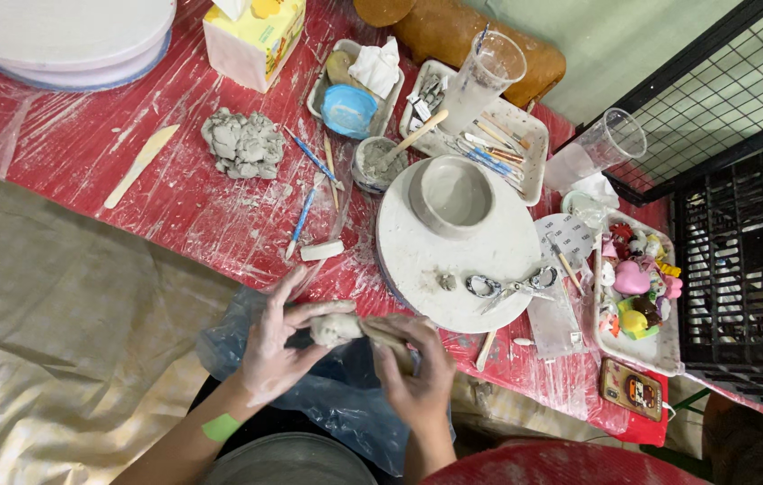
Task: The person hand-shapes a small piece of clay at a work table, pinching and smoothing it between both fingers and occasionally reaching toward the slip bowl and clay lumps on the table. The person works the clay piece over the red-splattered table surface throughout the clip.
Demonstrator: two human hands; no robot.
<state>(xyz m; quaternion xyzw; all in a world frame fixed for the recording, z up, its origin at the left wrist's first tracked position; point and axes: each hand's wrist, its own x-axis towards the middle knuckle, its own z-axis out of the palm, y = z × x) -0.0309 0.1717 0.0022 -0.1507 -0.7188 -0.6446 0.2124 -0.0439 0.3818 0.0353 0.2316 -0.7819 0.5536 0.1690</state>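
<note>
head-worn view, steeply down, close

Grey clay bowl on round board, scissors beside

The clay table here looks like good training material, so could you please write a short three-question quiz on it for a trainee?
1. True or false: the clay bowl stands on the round white board.
2. What do the left hand and right hand hold between them? A) the scissors B) a lump of clay C) the tissue box
3. Fill in: the loose pile of grey clay lies on the plastic-covered ____ table.

Key: 1. True. 2. B; both hands press on the lump, above a blue plastic bag. 3. Red.
</note>
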